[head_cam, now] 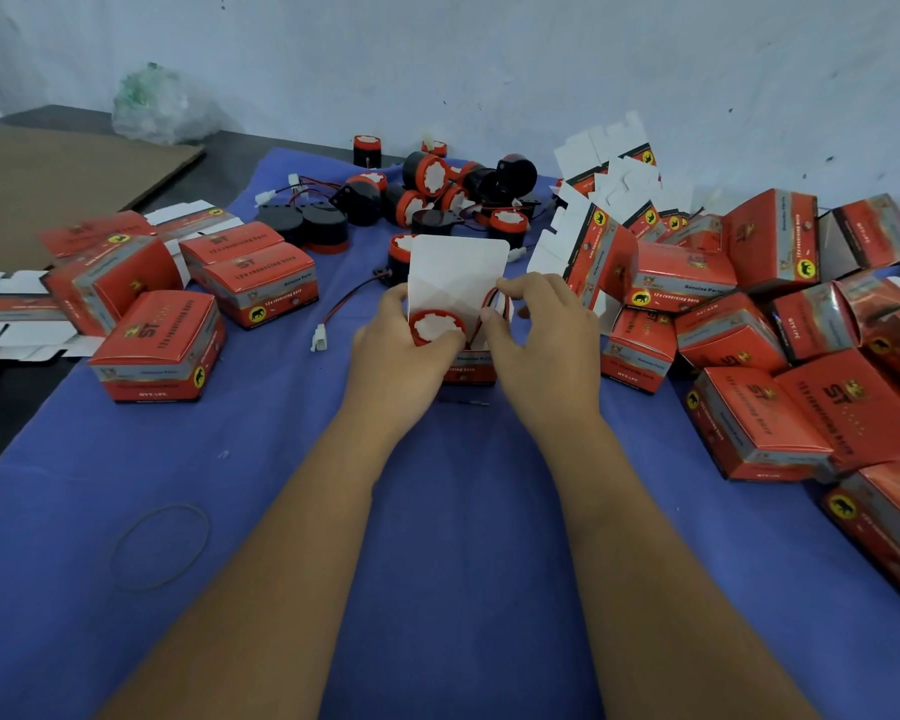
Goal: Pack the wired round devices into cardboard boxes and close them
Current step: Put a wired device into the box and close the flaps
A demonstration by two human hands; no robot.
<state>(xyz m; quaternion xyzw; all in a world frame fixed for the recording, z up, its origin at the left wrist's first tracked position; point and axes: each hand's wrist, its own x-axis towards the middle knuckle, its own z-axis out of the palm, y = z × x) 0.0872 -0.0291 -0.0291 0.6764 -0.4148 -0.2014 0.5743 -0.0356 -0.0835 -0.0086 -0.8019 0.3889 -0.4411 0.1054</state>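
We're mid-insert: left hand (401, 337) grips device (437, 327) in open box (458, 283), right hand (533, 324) pinches wire (492, 299) just beside; next prob tuck wire, fold lid.

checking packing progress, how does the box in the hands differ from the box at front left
The held box is open, its white lid flap upright; the left box is closed. The held box shows a round device in its mouth; the left box shows no contents. Both hands grip the held box; the left box sits untouched. Both share the red printed design.
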